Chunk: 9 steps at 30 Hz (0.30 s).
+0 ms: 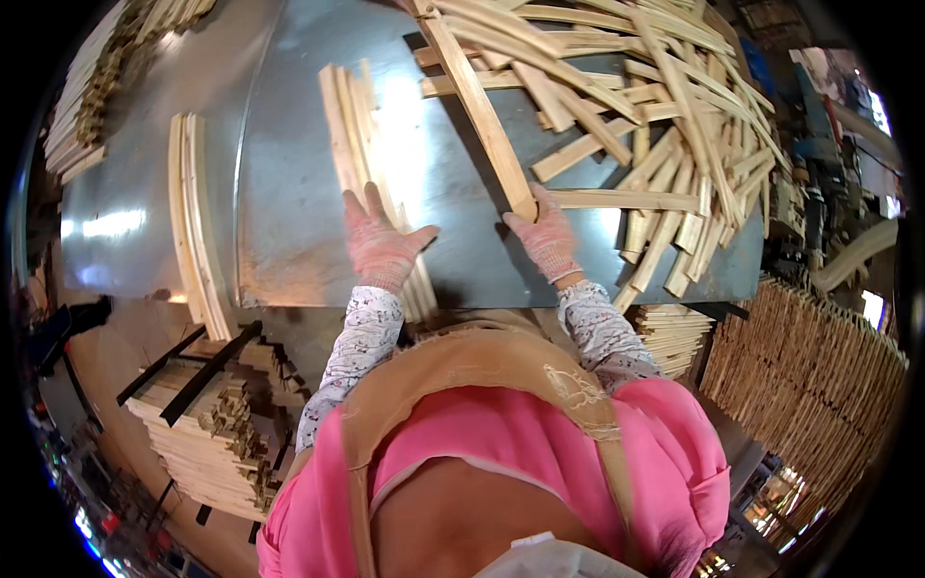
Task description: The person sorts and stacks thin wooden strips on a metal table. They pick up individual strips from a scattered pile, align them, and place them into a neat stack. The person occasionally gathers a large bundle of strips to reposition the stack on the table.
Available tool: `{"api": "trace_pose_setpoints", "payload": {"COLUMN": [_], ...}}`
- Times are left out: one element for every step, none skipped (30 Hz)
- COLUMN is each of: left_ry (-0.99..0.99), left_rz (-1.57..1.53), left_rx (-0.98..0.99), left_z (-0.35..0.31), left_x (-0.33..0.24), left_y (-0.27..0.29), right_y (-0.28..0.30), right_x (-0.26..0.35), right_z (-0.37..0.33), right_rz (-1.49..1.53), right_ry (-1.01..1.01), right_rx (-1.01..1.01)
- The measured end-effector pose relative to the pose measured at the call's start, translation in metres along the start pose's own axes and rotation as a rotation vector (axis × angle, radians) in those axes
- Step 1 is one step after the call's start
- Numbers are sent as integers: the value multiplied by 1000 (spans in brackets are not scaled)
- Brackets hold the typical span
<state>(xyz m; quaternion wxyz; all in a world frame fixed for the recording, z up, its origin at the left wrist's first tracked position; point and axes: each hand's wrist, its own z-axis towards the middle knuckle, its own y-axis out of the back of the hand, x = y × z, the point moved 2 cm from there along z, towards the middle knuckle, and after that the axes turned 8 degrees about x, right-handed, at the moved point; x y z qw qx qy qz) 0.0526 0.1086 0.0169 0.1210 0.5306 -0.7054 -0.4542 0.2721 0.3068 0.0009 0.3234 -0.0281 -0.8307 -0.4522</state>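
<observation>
My gloved right hand (546, 238) is closed around the near end of a long wooden strip (482, 116). That strip slants up and away to the left, its far part beside the loose heap. My gloved left hand (383, 243) has its fingers and thumb spread. It is over a small row of wooden strips (344, 125) laid side by side on the metal table; whether the palm presses on them I cannot tell. The row runs under the hand to the table's near edge.
A tangled heap of wooden strips (674, 125) covers the right of the metal table (299, 202). Another bundle (196, 212) overhangs the near edge at left. Stacks stand at the far left (87, 106), below left (198, 433) and at right (805, 385).
</observation>
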Motion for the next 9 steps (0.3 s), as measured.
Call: {"api": "trace_pose_setpoints", "payload": {"left_ry": [37, 76, 106, 125, 173, 133, 92, 101, 70], "left_rz": [36, 73, 113, -40, -115, -127, -144, -218, -209], "left_rx": [5, -4, -11, -40, -104, -180, -259, -214, -217], "left_z": [-4, -6, -6, -3, -1, 4, 13, 24, 28], "left_x": [-18, -26, -33, -32, -40, -29, -14, -8, -38], "left_y": [-2, -1, 0, 0, 0, -7, -16, -22, -30], "right_y": [13, 34, 64, 89, 91, 106, 123, 140, 158], "right_x": [-13, -10, 1, -4, -51, -74, -95, -118, -139], "right_z": [-3, -7, -17, -25, -21, -22, -24, -26, -26], "right_rz": [186, 240, 299, 363, 469, 452, 435, 419, 431], "right_ry": [13, -44, -106, -169, -93, -94, -92, -99, -103], "right_rx": [10, 27, 36, 40, -84, -112, -141, -167, -197]}}
